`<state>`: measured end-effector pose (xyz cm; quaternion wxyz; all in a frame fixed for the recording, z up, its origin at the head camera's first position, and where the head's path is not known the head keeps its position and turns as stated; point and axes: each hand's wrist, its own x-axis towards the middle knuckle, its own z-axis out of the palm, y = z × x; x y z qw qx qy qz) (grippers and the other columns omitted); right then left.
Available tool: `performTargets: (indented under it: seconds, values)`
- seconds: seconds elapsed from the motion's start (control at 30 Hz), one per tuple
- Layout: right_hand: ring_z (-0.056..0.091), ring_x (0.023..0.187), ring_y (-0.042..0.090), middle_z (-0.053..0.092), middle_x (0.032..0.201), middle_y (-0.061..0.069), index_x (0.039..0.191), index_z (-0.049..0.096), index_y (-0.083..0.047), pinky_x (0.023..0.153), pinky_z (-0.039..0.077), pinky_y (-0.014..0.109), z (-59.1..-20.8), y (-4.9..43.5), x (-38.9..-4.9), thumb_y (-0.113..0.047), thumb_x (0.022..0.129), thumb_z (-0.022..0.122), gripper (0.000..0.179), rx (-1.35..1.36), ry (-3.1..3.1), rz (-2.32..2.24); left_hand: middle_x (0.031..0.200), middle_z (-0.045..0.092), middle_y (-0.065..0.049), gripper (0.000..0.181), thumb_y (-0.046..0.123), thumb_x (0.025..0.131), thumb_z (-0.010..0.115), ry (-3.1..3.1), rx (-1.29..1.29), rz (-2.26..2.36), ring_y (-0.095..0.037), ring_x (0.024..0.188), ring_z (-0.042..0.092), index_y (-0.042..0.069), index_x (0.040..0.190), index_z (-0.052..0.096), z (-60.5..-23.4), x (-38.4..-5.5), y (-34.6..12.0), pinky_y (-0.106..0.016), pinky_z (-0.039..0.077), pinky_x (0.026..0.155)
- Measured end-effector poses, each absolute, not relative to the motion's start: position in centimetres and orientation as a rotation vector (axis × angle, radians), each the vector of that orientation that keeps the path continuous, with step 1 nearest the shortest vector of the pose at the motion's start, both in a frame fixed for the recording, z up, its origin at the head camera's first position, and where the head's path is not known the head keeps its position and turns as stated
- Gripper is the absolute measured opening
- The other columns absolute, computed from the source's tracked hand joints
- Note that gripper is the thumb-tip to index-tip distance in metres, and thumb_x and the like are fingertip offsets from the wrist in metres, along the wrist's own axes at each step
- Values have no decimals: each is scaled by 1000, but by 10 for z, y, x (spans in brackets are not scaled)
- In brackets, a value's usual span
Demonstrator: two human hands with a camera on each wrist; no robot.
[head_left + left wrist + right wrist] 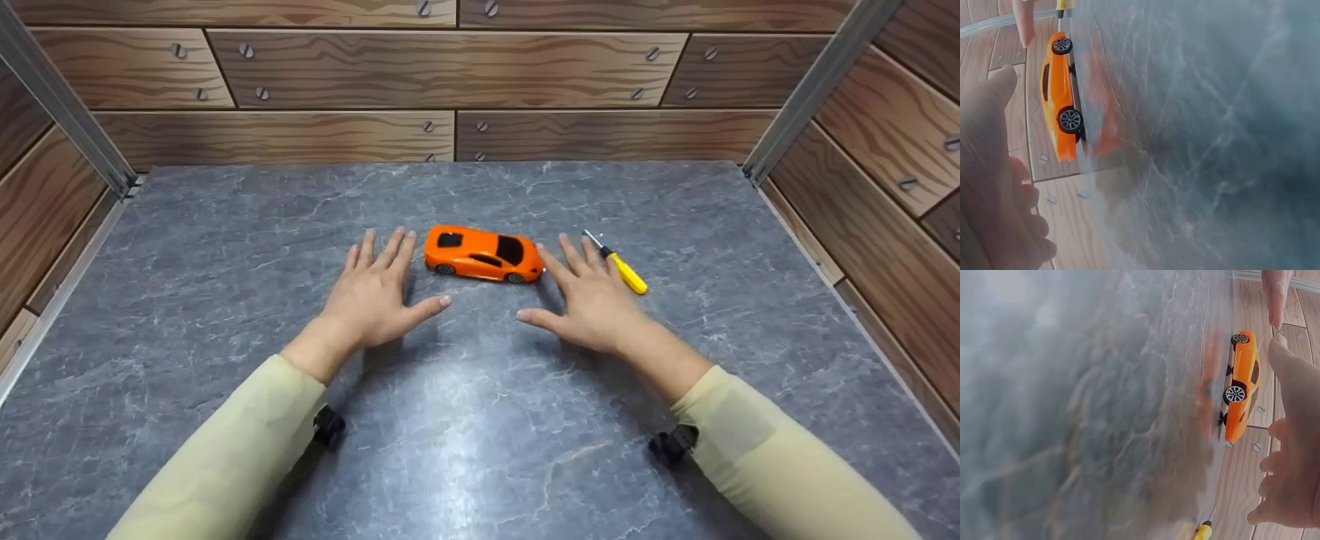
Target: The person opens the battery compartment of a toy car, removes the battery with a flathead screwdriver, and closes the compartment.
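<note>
- A bare left hand (371, 300), fingers spread and grasping nothing, is hanging above a grey marbled tabletop (187, 300), with the toy lying toward its 2 o'clock.
- A glossy orange toy sports car with black windows (484, 255) is resting on its wheels between the hands, its long axis running nearly crosswise: tail pointing just past 9 o'clock, nose just past 3.
- A bare right hand (600, 307), also spread and gripping nothing, is hovering with the car toward its 10 o'clock. It appears to be the nearer hand, its index fingertip reaching the nose in the head view; whether they are touching cannot be told.
- A slim screwdriver with a yellow handle and metal shaft (628, 274) is lying at the right hand's 1 o'clock, tip pointing toward 11.
</note>
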<state>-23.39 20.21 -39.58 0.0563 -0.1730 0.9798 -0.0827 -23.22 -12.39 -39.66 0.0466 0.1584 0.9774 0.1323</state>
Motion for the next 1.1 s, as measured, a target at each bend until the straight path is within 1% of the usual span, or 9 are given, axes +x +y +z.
performTargets:
  seconds: [0.17,0.4,0.6,0.87,1.1]
  values:
    - [-4,161,43,2,178,12,172,12,-27,125,6,72,-398,195,-239,-83,94,52,104,-532,2949,-250,178,4,-8,111,85,95,42,2972,496,396,-44,160,-5,13,171,4,-399,-242,-121,-57,0,130]
    - [-2,161,42,3,178,10,172,11,-26,125,5,72,-404,190,-246,-83,94,51,104,-572,2911,-255,178,5,-5,111,84,94,45,2949,517,410,-43,161,-5,14,172,6,-404,-252,-116,-56,-1,130]
    - [-3,162,40,3,178,9,172,12,-27,124,4,74,-410,189,-248,-82,94,52,104,-594,2872,-306,177,5,-3,109,84,95,44,2924,548,391,-42,161,-6,16,172,5,-407,-256,-113,-54,-1,131]
    - [3,162,38,4,178,8,172,13,-25,124,8,73,-410,187,-248,-82,93,54,106,-601,2846,-370,177,5,0,104,81,97,47,2873,609,393,-41,161,-3,18,171,11,-409,-259,-110,-52,1,131]
    - [7,161,39,0,178,8,172,9,-26,124,8,72,-411,185,-250,-83,91,55,109,-601,2833,-364,177,5,-1,103,80,97,46,2873,623,407,-41,161,0,16,171,13,-412,-262,-113,-53,2,131]
